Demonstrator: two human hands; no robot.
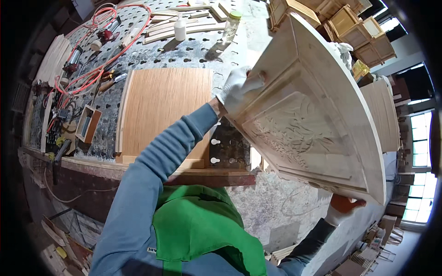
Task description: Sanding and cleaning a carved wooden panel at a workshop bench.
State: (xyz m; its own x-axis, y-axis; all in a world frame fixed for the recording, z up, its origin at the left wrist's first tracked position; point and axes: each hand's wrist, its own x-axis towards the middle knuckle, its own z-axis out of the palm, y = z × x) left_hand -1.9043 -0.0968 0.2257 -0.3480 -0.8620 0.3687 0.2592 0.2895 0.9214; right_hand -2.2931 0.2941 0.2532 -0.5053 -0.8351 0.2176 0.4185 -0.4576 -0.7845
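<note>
A large pale wooden panel (294,124) with a carved floral relief is tilted up at the right, off the table's right side. My left hand (240,87), in a white glove, grips its near-left edge; the fingers close over the frame. Low on the right, my right hand (343,208) holds the panel's bottom edge from beneath, its glove white with reddish-brown fingers. Left of the panel, a flat plywood board (168,110) with light wooden strips along its edges lies on the perforated metal table (184,53). My left forearm crosses over this board.
A white bottle (180,28) and a green-lidded jar (231,26) stand near wooden strips (184,34) at the back. Red hose (92,73) loops around clamps and tools on the left. A small wooden box (88,124) sits nearby. Wooden cabinet frames (354,34) are stacked back right.
</note>
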